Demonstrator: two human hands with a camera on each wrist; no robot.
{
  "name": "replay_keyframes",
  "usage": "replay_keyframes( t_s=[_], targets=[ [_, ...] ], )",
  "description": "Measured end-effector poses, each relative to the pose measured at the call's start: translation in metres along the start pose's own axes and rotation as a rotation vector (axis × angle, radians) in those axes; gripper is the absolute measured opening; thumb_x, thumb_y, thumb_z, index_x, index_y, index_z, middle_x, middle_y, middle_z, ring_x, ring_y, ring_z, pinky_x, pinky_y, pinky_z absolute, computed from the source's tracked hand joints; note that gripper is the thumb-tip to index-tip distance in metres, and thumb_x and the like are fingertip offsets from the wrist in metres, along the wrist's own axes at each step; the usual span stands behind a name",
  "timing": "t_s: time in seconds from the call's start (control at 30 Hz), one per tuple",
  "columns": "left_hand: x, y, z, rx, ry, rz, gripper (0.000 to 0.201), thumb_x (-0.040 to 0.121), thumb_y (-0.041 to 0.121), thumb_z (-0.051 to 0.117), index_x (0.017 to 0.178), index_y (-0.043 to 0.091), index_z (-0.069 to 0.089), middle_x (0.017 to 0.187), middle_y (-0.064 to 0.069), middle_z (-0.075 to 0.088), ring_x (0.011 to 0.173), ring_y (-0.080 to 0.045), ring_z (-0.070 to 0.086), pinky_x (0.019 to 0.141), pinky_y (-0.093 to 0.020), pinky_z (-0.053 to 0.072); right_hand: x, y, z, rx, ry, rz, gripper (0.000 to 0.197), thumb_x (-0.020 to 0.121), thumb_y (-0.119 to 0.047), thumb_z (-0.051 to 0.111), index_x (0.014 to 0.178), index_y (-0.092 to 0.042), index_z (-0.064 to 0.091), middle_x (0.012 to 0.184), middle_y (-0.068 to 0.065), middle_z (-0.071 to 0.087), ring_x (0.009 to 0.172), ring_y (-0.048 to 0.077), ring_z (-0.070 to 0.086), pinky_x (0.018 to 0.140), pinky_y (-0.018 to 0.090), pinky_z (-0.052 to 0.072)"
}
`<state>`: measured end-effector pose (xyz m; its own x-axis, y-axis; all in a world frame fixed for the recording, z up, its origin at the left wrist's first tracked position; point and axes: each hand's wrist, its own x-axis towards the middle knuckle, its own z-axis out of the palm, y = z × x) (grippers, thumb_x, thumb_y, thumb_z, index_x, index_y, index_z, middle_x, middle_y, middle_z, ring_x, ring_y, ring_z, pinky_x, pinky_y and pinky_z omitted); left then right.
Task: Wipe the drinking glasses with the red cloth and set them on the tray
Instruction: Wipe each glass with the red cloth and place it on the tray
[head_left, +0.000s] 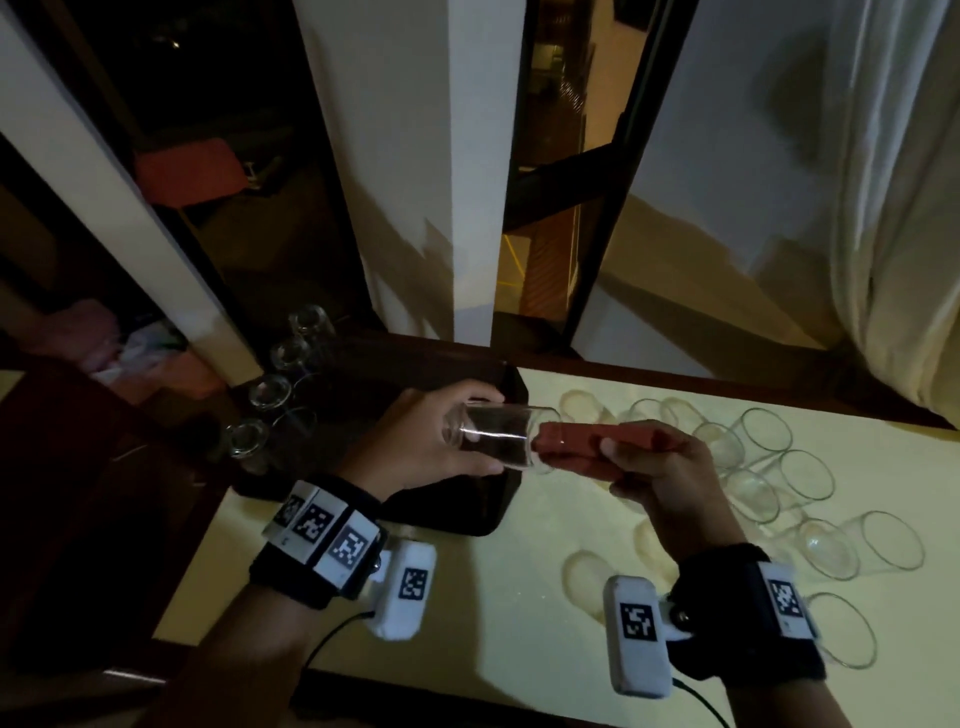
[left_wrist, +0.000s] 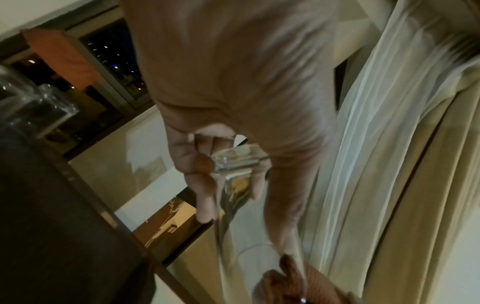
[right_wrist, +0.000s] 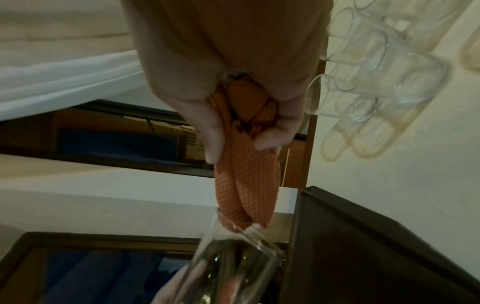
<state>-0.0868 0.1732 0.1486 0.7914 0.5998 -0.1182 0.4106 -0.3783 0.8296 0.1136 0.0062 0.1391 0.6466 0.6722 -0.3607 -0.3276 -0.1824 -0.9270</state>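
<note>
Motion blur softens both wrist views, and the dark tray (head_left: 498, 499) at the desk's left edge is largely hidden beneath your left hand (head_left: 415, 441). That hand wraps its fingers round a drinking glass (head_left: 493, 436) held sideways above the tray, mouth toward your right hand (head_left: 654, 473). Your right hand clutches the rolled red cloth (head_left: 597, 441), its tip at the glass's mouth.

I see my left hand (head_left: 426, 441) gripping a glass (head_left: 498, 436) sideways over the dark tray (head_left: 498, 499). My right hand (head_left: 660, 478) pushes the rolled red cloth (head_left: 597, 441) into its mouth. More glasses (head_left: 769, 478) stand on the pale surface (head_left: 493, 613).
</note>
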Motion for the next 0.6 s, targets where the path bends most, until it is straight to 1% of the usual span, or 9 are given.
replay_keyframes(
  t_s=[0.03,0.1,0.13,0.17,0.23,0.3,0.37,0.47,0.6],
  targets=[
    [0.001,-0.007,-0.009,0.039,0.003,-0.031,0.057,0.068,0.027,0.092,0.114,0.045,0.062,0.093,0.019,0.07,0.088,0.008,0.066,0.076,-0.012,0.053,0.003,0.002,0.003,0.0,0.036,-0.002,0.031,0.071,0.0,0.078,0.099,-0.004,0.065,0.083,0.009,0.07,0.076,0.026,0.067,0.058,0.03,0.047],
    [0.007,-0.023,-0.025,0.151,0.006,-0.106,0.053,0.069,0.033,0.09,0.109,0.046,0.059,0.093,0.014,0.069,0.086,-0.002,0.067,0.078,-0.026,0.057,0.009,0.004,0.009,0.005,0.094,-0.016,0.026,0.08,0.003,0.074,0.104,-0.002,0.065,0.089,0.012,0.069,0.081,0.029,0.066,0.061,0.031,0.048],
    [0.013,-0.032,-0.031,0.226,-0.006,-0.161,0.052,0.069,0.036,0.089,0.108,0.046,0.057,0.095,0.011,0.068,0.088,-0.009,0.067,0.08,-0.031,0.056,0.012,0.005,0.013,0.004,0.113,-0.024,0.026,0.082,0.003,0.073,0.106,0.0,0.065,0.09,0.012,0.069,0.081,0.028,0.066,0.062,0.032,0.049],
    [0.019,-0.041,-0.035,0.302,-0.025,-0.218,0.052,0.069,0.038,0.088,0.109,0.046,0.056,0.098,0.008,0.067,0.092,-0.014,0.066,0.082,-0.033,0.055,0.015,0.005,0.017,0.0,0.128,-0.028,0.025,0.083,0.003,0.072,0.106,0.001,0.064,0.089,0.012,0.068,0.079,0.027,0.065,0.063,0.032,0.049],
    [0.034,-0.059,-0.041,0.457,-0.078,-0.307,0.054,0.071,0.038,0.086,0.116,0.04,0.056,0.11,0.001,0.064,0.101,-0.023,0.063,0.085,-0.034,0.052,0.023,0.006,0.025,-0.007,0.136,-0.026,0.021,0.083,0.003,0.072,0.102,-0.001,0.064,0.086,0.01,0.067,0.078,0.025,0.064,0.064,0.033,0.049],
    [0.05,-0.076,-0.042,0.617,-0.133,-0.346,0.059,0.076,0.035,0.083,0.127,0.029,0.055,0.122,-0.005,0.062,0.111,-0.029,0.061,0.087,-0.035,0.051,0.031,0.01,0.034,-0.012,0.131,-0.012,0.017,0.083,0.002,0.072,0.097,-0.003,0.064,0.085,0.01,0.067,0.076,0.025,0.063,0.064,0.033,0.049],
    [0.065,-0.091,-0.043,0.719,-0.183,-0.374,0.06,0.08,0.034,0.08,0.132,0.021,0.051,0.128,-0.009,0.06,0.117,-0.033,0.059,0.092,-0.039,0.052,0.038,0.015,0.042,-0.018,0.128,0.003,0.015,0.082,0.002,0.073,0.094,-0.004,0.065,0.085,0.011,0.066,0.076,0.025,0.063,0.063,0.034,0.049],
    [0.089,-0.112,-0.046,0.787,-0.211,-0.427,0.064,0.087,0.035,0.073,0.14,0.017,0.043,0.132,-0.012,0.058,0.12,-0.035,0.058,0.091,-0.043,0.052,0.049,0.024,0.052,-0.015,0.131,0.031,0.015,0.083,0.002,0.073,0.091,-0.006,0.064,0.082,0.009,0.066,0.074,0.024,0.063,0.062,0.033,0.049],
    [0.117,-0.13,-0.049,0.81,-0.164,-0.5,0.079,0.091,0.038,0.067,0.153,0.013,0.024,0.139,-0.014,0.054,0.125,-0.036,0.055,0.092,-0.045,0.048,0.059,0.031,0.057,-0.01,0.149,0.038,0.016,0.083,0.0,0.073,0.094,-0.005,0.064,0.078,0.005,0.067,0.072,0.022,0.064,0.061,0.032,0.049]
  ],
)
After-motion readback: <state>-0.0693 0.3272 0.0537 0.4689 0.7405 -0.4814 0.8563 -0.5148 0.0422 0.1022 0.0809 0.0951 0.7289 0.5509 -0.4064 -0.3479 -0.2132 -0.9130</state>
